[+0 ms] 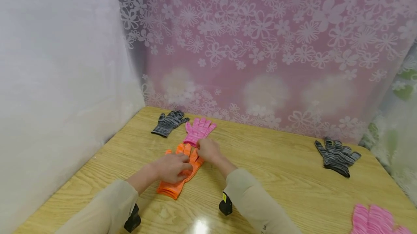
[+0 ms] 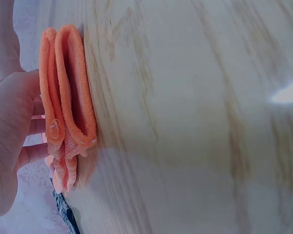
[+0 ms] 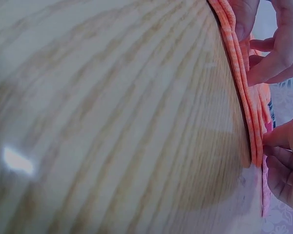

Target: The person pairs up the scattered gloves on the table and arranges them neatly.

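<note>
Orange knit gloves [image 1: 170,189] lie on the table under both hands. In the left wrist view two cuff openings [image 2: 77,80] show, one layered against the other. My left hand [image 1: 172,168] rests on the palm area, its fingers loosely bent on the fabric. Near the glove's fingertips, my right hand [image 1: 208,150] pinches the edge between thumb and finger. This pinch shows at the lower right of the right wrist view, where the right hand [image 3: 285,163] meets the layered orange edge [image 3: 254,131]. A pink glove [image 1: 199,131] lies just beyond the orange fingertips.
A grey-black striped glove [image 1: 167,123] lies at the back left, another dark striped glove [image 1: 338,156] at the right. Part of a pink glove [image 1: 373,221] shows at the lower right corner. A flowered pink curtain [image 1: 260,46] hangs behind the wooden table [image 1: 277,190]; white sheeting [image 1: 65,64] borders the left.
</note>
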### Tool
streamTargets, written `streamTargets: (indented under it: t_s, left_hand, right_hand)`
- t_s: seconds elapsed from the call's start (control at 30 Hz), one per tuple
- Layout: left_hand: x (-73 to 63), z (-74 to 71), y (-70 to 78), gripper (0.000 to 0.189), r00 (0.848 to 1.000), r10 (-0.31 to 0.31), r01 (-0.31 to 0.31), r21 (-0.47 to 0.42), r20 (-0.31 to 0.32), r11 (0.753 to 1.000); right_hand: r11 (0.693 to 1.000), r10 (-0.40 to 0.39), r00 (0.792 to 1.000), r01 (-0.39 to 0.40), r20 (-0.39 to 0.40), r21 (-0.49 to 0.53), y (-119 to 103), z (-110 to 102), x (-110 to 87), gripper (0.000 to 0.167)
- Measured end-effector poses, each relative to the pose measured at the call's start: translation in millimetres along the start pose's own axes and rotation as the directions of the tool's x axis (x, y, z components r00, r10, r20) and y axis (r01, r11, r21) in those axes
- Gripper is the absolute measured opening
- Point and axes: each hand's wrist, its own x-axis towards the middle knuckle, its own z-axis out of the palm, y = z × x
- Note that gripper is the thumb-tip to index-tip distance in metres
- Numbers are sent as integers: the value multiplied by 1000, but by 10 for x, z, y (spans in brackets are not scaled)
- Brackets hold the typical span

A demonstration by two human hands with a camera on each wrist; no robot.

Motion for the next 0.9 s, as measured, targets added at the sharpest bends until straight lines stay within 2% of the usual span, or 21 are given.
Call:
streamTargets:
  t_s: [0.13,0.4,0.6,0.73,0.83,0.9]
  left_hand:
    - [8,-1,18,15,1000,-8,8,0,0,1000]
    - [-7,-17,30,16,999,-28,28,0,31,1000]
    - [-3,13,31,16,1000,-12,12,-10,12,1000]
    - [-11,24,16,16,1000,-1,1,-5,-10,1000]
    - [-12,21,14,18,1000,-4,4,-3,-7,1000]
    - [-12,13,19,19,1000,-2,2,0,-2,1000]
  right_hand:
    - [1000,-1,1000,1,-10,0,-3,19,0,4]
    - [997,-73,996,74,-49,9,-11,62,12,8]
    - [990,-107,994,105,-19,-93,17,33,-28,4]
    - [959,-212,977,209,7,-191,6,-35,-76,9]
    - [933,-285,956,293,68,-209,-9,-58,-112,9]
    - [926,-298,949,314,106,-211,-14,-55,-136,10]
